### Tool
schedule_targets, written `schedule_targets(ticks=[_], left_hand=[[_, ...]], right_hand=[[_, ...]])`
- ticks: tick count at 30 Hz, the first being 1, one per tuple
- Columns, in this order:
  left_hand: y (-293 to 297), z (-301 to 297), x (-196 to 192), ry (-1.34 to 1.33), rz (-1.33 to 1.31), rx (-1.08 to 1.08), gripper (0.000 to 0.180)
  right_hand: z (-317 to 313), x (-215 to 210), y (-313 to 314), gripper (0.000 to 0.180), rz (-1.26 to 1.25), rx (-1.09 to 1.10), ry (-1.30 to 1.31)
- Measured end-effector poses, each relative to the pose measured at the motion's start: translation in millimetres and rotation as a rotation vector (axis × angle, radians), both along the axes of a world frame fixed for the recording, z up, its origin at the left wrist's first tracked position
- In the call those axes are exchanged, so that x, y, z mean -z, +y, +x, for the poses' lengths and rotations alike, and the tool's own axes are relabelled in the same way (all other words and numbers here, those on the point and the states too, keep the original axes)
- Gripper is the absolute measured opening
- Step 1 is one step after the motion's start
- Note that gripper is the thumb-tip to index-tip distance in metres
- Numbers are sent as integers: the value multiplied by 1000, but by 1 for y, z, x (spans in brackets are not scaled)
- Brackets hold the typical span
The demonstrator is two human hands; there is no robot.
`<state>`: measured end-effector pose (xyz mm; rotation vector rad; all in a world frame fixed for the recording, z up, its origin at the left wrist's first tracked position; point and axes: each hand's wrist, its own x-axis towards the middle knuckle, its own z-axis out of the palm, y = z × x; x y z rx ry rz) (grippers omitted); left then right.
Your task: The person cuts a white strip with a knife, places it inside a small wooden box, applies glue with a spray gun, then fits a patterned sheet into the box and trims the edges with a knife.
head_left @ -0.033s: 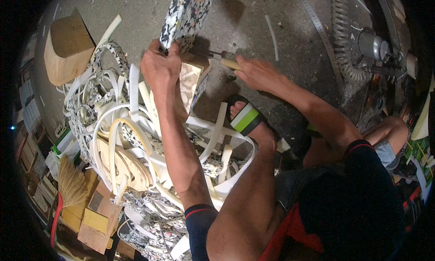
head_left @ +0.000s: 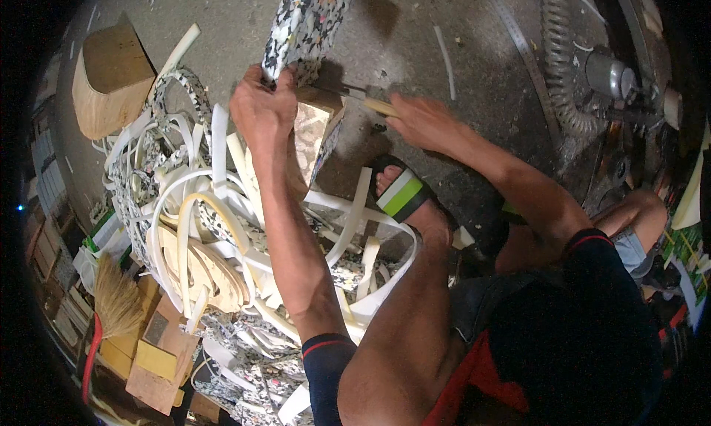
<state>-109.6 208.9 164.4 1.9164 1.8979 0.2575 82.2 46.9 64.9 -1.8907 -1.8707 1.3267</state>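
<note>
My left hand [head_left: 264, 104] is closed on the lower end of a speckled black-and-white foam slab [head_left: 307, 26], thumb and fingers pinching it. Just below stands a wooden block [head_left: 308, 130] with a pale, patterned side, close beside my left wrist. To the right, my right hand [head_left: 426, 122] grips the pale handle of a knife [head_left: 379, 106]. Its thin metal blade points left toward the foam's lower end and the block's top; whether the tip touches either is hard to see.
A heap of white and speckled foam strips [head_left: 185, 182] lies left of my left forearm. Behind it is a curved wooden piece [head_left: 111, 74]. A straw broom [head_left: 118, 300] lies lower left. A coiled hose [head_left: 559, 63] and a metal ruler [head_left: 518, 37] are at right.
My right hand and the knife have shifted very slightly to the right. My left hand and the foam slab look the same.
</note>
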Motion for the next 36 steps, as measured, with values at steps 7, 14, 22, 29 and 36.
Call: schedule_targets(ticks=[7,14,22,29,36], left_hand=[[6,-11,19,-370,40,-75,29],[43,-118,-39,-744,678,-255,26],[-81,-160,19,-716,-24,-863,83],[-193,-66,35,-1241,9,-639,64],[-215,-8,65,-1832,-375,-965,65]], right_hand=[[46,-12,-72,52,-100,76,-14],[64,-45,-89,44,-13,215,32],[43,-73,-51,39,0,495,89],[22,-81,-41,37,-201,716,427],[24,-59,-69,32,-243,747,559]])
